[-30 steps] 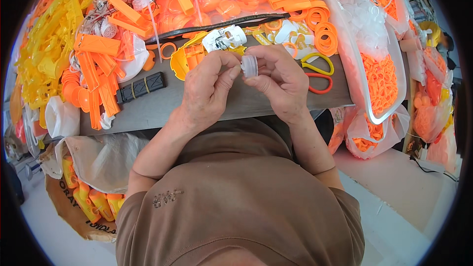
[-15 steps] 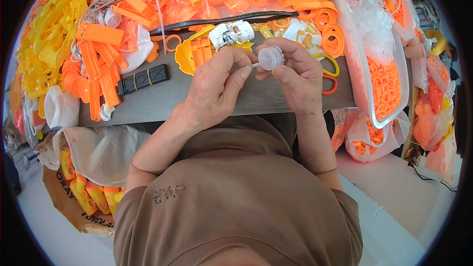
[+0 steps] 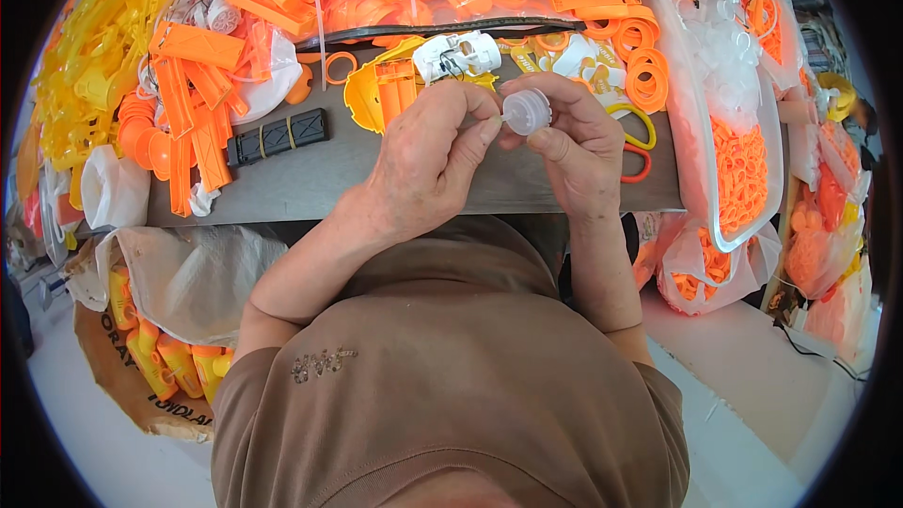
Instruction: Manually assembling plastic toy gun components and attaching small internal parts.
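My right hand point(image 3: 576, 150) grips a small translucent, ribbed round plastic cap point(image 3: 527, 111) between thumb and fingers, above the front of the grey table. Close against its left side, my left hand point(image 3: 425, 155) is closed in a pinch on a thin white stick point(image 3: 504, 119). Only the stick's tip shows, meeting the cap; whether it is fixed in it I cannot tell. Just beyond my hands lie a white cylindrical part with wires point(image 3: 456, 56) and a yellow shell point(image 3: 367, 99) with an orange piece in it. Scissors with yellow and red handles point(image 3: 640, 146) rest beside my right hand.
A black banded bar point(image 3: 277, 138) lies left on the table point(image 3: 357, 179). Orange parts point(image 3: 193, 85) and yellow parts point(image 3: 94, 85) heap at the left. A clear tub point(image 3: 691, 165) of orange rings stands right. A sack of yellow bottle-shaped pieces point(image 3: 179, 367) sits lower left.
The view has shifted slightly. Both hands still hold the cap and stick, and my left fingers are now closer to the cap, so less of the stick shows.
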{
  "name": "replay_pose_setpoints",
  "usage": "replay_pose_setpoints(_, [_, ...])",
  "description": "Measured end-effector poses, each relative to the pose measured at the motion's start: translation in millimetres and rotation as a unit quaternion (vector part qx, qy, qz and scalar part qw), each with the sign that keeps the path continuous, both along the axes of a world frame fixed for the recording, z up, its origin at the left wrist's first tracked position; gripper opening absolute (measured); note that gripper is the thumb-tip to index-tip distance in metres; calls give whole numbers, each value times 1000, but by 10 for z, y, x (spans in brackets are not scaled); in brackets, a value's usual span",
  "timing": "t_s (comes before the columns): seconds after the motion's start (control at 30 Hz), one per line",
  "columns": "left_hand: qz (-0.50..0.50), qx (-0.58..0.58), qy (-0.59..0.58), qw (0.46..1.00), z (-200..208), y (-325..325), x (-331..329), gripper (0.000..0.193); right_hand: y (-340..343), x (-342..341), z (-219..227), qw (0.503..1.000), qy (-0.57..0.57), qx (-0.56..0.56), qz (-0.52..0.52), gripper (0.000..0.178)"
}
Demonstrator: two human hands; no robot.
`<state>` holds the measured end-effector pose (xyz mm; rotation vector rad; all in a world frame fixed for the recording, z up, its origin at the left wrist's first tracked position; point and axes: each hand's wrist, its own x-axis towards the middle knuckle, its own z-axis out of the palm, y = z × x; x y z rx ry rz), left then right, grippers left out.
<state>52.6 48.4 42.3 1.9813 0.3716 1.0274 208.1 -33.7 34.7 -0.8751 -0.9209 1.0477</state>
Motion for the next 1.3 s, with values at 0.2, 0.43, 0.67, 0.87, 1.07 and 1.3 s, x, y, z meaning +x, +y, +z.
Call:
replay_pose_setpoints(0.2, [-3, -65, 8, 998, 42, 0, -24, 8, 6, 40, -33, 998, 57, 0, 23, 44])
replay_pose_setpoints(0.43, [-5, -33, -6, 999, 16, 10, 17, 7, 0, 50, -60, 997, 76, -7, 26, 46])
replay_pose_setpoints(0.67, [2, -37, -2, 999, -24, -7, 22, 9, 2, 3, -28, 1000, 17, -6, 5, 43])
replay_pose_setpoints(0.87, [17, -26, -4, 1000, -16, -30, 33, 9, -29, -95, 12, 988, -137, 30, -63, 36])
replay_pose_setpoints(1.07, [15, -63, -27, 997, -10, -56, 38, 10, -37, -156, 74, 926, -342, 87, -138, 38])
replay_pose_setpoints(1.3, [-22, -103, -9, 994, -74, 111, 1, 36, -6, -2, 129, 854, -476, 147, -152, 39])
